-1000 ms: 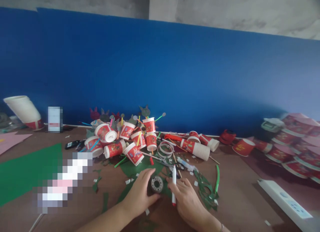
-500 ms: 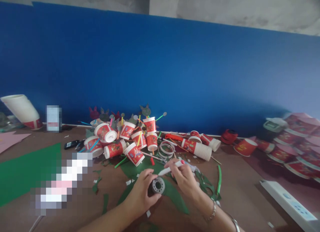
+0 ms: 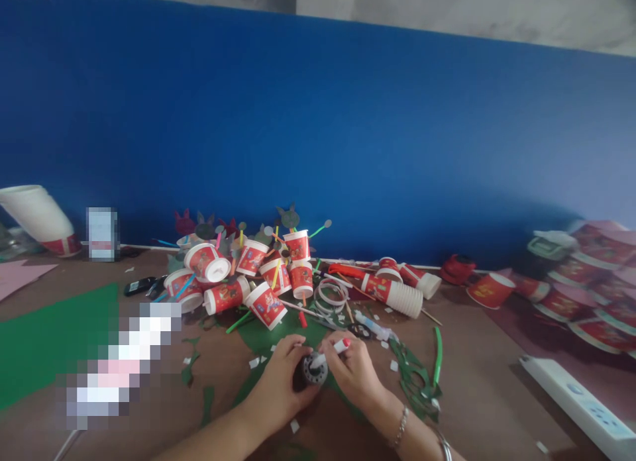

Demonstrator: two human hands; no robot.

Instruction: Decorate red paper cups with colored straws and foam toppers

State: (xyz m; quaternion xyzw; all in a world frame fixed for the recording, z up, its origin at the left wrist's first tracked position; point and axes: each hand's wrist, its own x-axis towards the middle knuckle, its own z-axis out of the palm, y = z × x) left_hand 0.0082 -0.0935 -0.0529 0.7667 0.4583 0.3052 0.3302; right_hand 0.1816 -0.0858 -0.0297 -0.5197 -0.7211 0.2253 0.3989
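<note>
My left hand (image 3: 278, 381) grips a small dark round roll (image 3: 310, 370) that lies on a green paper sheet (image 3: 268, 334) on the brown table. My right hand (image 3: 352, 371) holds a white marker with a red end (image 3: 330, 352), its tip down at the top of the roll. Both hands touch around the roll at the table's near middle. A bracelet is on my right wrist.
A heap of red-and-white paper cups with coloured straws (image 3: 248, 275) lies behind the hands. A stack of cups (image 3: 395, 294) lies on its side, white rings (image 3: 331, 294) beside it. Green scraps (image 3: 415, 375) sit right. A white power strip (image 3: 571, 398) is near right; a green sheet (image 3: 44, 342) left.
My right hand turned the marker from lying across its fingers to pointing tip-down onto the roll, and moved closer to my left hand. The left hand stayed on the roll.
</note>
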